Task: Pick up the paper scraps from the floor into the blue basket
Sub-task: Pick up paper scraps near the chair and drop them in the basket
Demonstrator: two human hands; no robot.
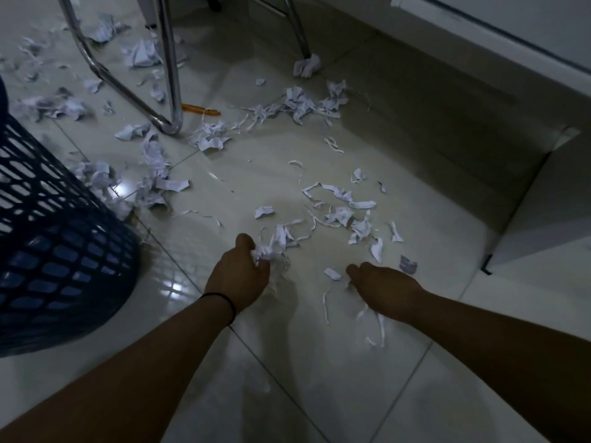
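Note:
White paper scraps (342,215) lie scattered over the glossy tiled floor, with more heaps (153,174) toward the left and back. My left hand (238,274) is low over the floor, its fingers closed on a wad of paper scraps (267,251). To the right, my right hand (382,287) rests palm down on the tiles beside a small scrap (332,274); thin strips poke out under it, and its fingers are hidden. The blue basket (57,251), a plastic lattice, stands at the left edge, close to my left forearm.
Chrome chair legs (171,75) rise from the floor at the back left, with an orange object (200,109) lying beside them. White furniture (543,212) fills the right side and back right. Another metal leg (300,33) stands at the back with crumpled paper at its foot.

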